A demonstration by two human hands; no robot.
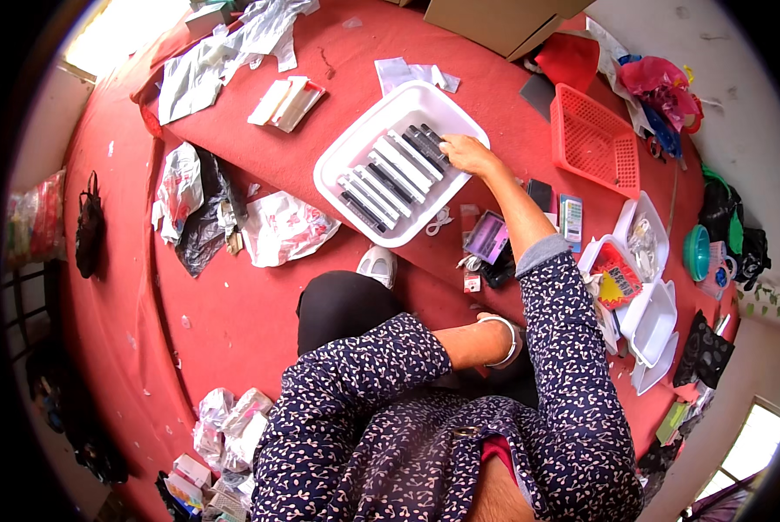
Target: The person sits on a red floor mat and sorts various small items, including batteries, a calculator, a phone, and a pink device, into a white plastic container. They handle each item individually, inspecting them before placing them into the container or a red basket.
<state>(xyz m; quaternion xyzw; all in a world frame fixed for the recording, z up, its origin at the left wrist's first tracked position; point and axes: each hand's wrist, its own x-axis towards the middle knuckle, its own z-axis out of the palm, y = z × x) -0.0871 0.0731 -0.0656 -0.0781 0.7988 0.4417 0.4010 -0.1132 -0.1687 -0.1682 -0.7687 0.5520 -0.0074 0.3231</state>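
Observation:
A white plastic tray (338,165) lies on the red-covered floor in front of me. A row of slim black and white boxes (393,170) stands packed in it, kind not clear. My right hand (466,155) reaches over the tray's right rim. Its fingers are closed at the end of a thin black box (426,139) at the far right of the row. My left forearm (470,344) lies bent across my lap, with a band (510,341) at the wrist. The left hand beyond it is hidden behind my right sleeve.
Right of the tray lie a purple-screened item (487,237), a red basket (594,139) and white containers (653,322). Plastic bags (287,228) lie to the left. A cardboard box (485,24) stands at the far side. My shoe (378,266) is close to the tray's near edge.

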